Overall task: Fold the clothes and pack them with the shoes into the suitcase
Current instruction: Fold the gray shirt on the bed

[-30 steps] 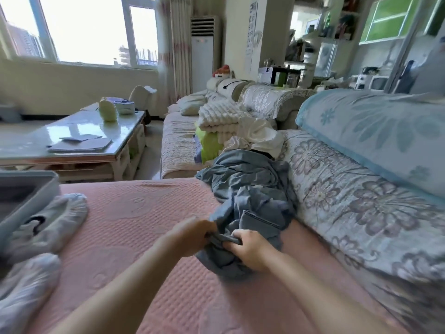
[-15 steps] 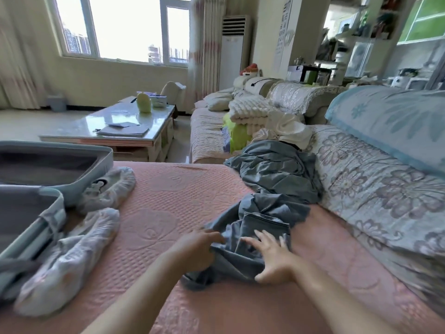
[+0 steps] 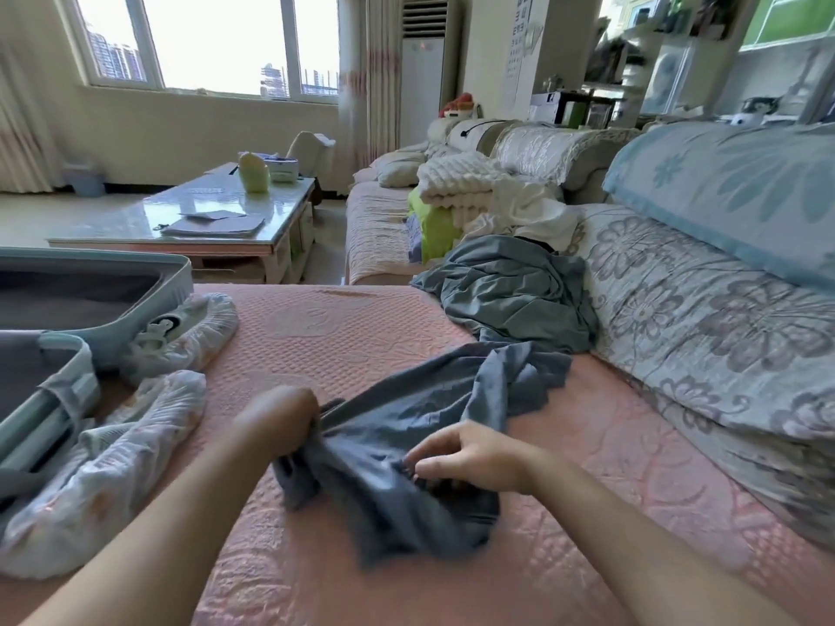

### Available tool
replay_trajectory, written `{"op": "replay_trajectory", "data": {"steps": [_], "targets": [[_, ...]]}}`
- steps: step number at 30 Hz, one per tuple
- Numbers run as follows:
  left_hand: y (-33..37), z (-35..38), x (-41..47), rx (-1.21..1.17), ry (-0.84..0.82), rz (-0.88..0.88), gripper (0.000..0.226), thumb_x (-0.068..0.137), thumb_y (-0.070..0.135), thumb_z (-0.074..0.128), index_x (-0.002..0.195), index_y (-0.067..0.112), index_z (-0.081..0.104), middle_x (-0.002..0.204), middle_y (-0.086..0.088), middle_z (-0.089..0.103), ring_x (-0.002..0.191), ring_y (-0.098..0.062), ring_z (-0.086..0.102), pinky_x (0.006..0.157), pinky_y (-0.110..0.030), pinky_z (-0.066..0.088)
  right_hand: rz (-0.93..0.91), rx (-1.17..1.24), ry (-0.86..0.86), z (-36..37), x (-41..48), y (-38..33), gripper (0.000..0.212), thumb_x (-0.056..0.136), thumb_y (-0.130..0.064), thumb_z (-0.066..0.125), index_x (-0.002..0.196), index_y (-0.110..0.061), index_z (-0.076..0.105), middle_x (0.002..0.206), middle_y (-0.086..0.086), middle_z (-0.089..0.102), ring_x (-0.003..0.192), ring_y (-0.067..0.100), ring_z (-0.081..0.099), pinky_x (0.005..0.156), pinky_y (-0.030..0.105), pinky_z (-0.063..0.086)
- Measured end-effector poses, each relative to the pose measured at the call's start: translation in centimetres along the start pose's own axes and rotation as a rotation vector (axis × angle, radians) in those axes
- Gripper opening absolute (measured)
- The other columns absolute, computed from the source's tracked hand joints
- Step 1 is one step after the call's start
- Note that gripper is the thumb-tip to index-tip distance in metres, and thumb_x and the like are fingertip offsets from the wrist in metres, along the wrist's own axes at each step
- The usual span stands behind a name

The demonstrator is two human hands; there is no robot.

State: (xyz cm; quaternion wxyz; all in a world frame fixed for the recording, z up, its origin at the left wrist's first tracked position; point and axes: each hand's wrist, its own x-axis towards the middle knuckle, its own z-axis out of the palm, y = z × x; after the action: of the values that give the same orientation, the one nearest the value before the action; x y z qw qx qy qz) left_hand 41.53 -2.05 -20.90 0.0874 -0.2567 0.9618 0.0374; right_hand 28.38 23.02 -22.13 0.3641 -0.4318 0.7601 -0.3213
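A grey-blue garment (image 3: 406,417) lies crumpled on the pink sofa cover (image 3: 325,336) in front of me. My left hand (image 3: 278,417) grips its left edge with curled fingers. My right hand (image 3: 470,454) pinches the cloth's near right part. A second grey-blue garment (image 3: 510,291) is heaped further back against the floral cushion. Two shoes in white printed covers (image 3: 180,336) (image 3: 108,472) lie at the left beside the open pale-green suitcase (image 3: 95,305).
Floral back cushions (image 3: 705,318) line the right side. White and green laundry (image 3: 474,196) is piled on the far sofa section. A glass coffee table (image 3: 217,219) with papers and a bottle stands behind the suitcase.
The garment has been pulled toward me and stretched out leftward. My right hand went from gripping, to flat on the cloth, to pinching it. The view has swung left, showing the suitcase.
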Motion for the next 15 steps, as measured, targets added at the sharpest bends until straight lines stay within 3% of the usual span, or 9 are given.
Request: {"op": "replay_trajectory", "data": {"steps": [3,6,8,10,11,13,15], "targets": [[0.1,0.4,-1.6,0.023,-0.089,0.125,0.037,0.088,0.013,0.054,0.121,0.03,0.062,0.119,0.0,0.065,0.104,-0.021,0.062,0.082,-0.025,0.048,0.003,-0.115,0.177,-1.2,-0.3,0.4,0.036,0.088,-0.008,0.061,0.115,-0.028,0.074,0.095,-0.01,0.074,0.072,-0.003,0.063,0.068,0.016,0.051],[2.4,0.7,-3.2,-0.205,-0.047,0.319,0.051,0.085,0.01,0.053,0.111,0.053,0.05,0.121,0.011,0.052,0.109,-0.015,0.052,0.09,-0.032,0.048,0.091,-0.287,0.209,-2.4,-1.2,1.4,0.052,0.082,-0.005,0.053,0.116,-0.04,0.07,0.104,-0.006,0.069,0.072,0.003,0.061,0.061,0.019,0.05],[4.4,1.2,-4.4,-0.31,-0.119,0.451,0.045,0.081,0.033,0.067,0.111,0.059,0.048,0.122,0.018,0.045,0.115,-0.008,0.044,0.098,-0.034,0.045,0.107,-0.357,0.099,-2.2,-1.8,1.7,0.056,0.085,-0.013,0.062,0.133,-0.041,0.059,0.123,-0.012,0.06,0.096,0.007,0.063,0.078,0.018,0.053],[5.8,2.8,-5.5,-0.192,-0.25,0.497,0.071,0.065,0.064,0.076,0.127,0.053,0.043,0.127,0.016,0.04,0.119,-0.01,0.038,0.102,-0.039,0.042,0.141,-0.462,-0.065,-1.7,-2.1,1.8,0.075,0.078,-0.028,0.069,0.146,-0.044,0.043,0.136,-0.017,0.049,0.117,0.007,0.054,0.093,0.018,0.047],[6.2,3.8,-5.9,-0.071,-0.269,0.507,0.083,0.059,0.068,0.077,0.131,0.048,0.041,0.129,0.012,0.038,0.119,-0.013,0.038,0.102,-0.04,0.042,0.162,-0.522,-0.114,-1.3,-2.0,2.0,0.08,0.072,-0.031,0.065,0.146,-0.048,0.041,0.14,-0.015,0.046,0.122,0.008,0.051,0.096,0.02,0.046],[6.5,5.7,-6.1,0.079,-0.158,0.548,0.072,0.064,0.057,0.078,0.127,0.038,0.048,0.125,0.005,0.043,0.116,-0.017,0.043,0.096,-0.037,0.046,0.17,-0.603,-0.08,-0.6,-1.5,2.7,0.072,0.066,-0.026,0.056,0.132,-0.055,0.05,0.141,-0.013,0.049,0.127,0.013,0.051,0.102,0.029,0.047],[6.1,6.1,-5.9,-0.045,-0.029,0.557,0.031,0.077,0.038,0.068,0.106,0.028,0.062,0.106,0.008,0.05,0.104,-0.018,0.053,0.083,-0.031,0.048,0.133,-0.633,0.058,-0.3,-0.9,3.1,0.053,0.073,-0.015,0.053,0.116,-0.043,0.067,0.13,-0.01,0.062,0.12,0.016,0.056,0.103,0.033,0.048]]}}
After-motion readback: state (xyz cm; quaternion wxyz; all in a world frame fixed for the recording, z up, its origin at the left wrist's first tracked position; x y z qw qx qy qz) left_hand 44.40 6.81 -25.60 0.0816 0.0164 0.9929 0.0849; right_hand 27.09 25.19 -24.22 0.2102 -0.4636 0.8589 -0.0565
